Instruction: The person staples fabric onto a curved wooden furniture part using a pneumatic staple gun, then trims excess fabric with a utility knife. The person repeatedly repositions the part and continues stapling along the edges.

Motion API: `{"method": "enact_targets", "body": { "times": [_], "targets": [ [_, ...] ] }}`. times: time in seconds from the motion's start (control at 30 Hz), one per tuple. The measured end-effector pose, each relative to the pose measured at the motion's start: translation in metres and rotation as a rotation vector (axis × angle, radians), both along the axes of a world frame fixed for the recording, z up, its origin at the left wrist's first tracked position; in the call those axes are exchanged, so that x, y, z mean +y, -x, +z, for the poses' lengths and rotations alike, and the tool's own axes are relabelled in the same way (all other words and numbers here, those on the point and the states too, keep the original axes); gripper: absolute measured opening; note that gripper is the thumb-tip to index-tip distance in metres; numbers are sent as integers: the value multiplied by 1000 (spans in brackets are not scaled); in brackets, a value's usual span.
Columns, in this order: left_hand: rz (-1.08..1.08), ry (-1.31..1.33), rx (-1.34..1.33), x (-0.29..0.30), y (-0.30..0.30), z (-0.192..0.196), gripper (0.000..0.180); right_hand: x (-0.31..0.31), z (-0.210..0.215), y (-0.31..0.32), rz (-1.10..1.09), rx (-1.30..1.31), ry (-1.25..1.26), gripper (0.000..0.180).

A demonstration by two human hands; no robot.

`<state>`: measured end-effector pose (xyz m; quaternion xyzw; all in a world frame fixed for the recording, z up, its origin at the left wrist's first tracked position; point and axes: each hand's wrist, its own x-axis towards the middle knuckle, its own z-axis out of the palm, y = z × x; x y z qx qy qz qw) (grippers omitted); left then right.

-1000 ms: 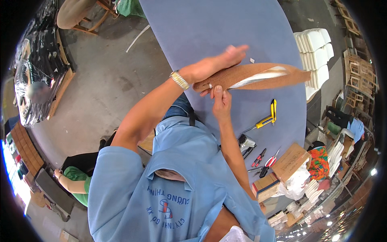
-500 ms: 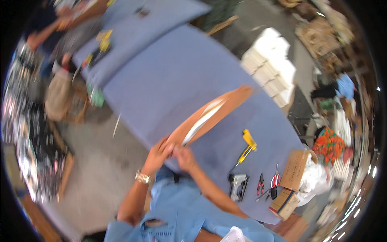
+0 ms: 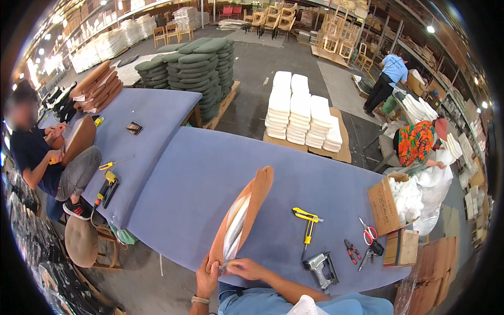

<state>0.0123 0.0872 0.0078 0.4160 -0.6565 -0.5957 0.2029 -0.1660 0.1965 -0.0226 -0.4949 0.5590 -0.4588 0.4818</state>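
A long orange-brown cushion cover [image 3: 257, 191] stands tilted above the blue table, its near end at my hands. White padding [image 3: 234, 226] shows through the gap along its length. My left hand [image 3: 206, 277] is closed round the near end of the cover, thumb on top. Beside it my right hand [image 3: 245, 269] is closed, its fingertips pinching at the near end of the gap; exactly what they pinch is too small to tell. To the right on the table lie a yellow-handled tool [image 3: 308, 227] and a silver staple gun [image 3: 322, 270].
Pliers [image 3: 352, 251], red-handled scissors [image 3: 369, 233] and a cardboard box of white stuffing [image 3: 382, 207] are at the table's right end. Beyond the table stand stacked white cushions [image 3: 300, 110] and green cushions [image 3: 197, 65]. A co-worker [image 3: 39, 152] sits at left with a brown cushion.
The view has lifted, bringing more of the workshop into sight. The cover now points more steeply away from me. Both hands stay at its near end.
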Motion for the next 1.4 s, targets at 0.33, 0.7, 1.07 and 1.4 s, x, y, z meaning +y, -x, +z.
{"method": "enact_targets", "body": {
  "times": [0.33,0.7,1.07,1.4],
  "targets": [
    [65,-43,10,8,3,-7,63,249,-72,79,-1038,860,-441,55],
    [35,69,-45,12,-1,-21,60,227,-58,57,-1134,917,-702,84],
    [23,114,-82,15,-1,-22,63,272,-73,27,-1061,923,-817,84],
    [16,169,-83,14,6,-9,63,272,-76,76,-1069,815,-705,88]
  ]
}}
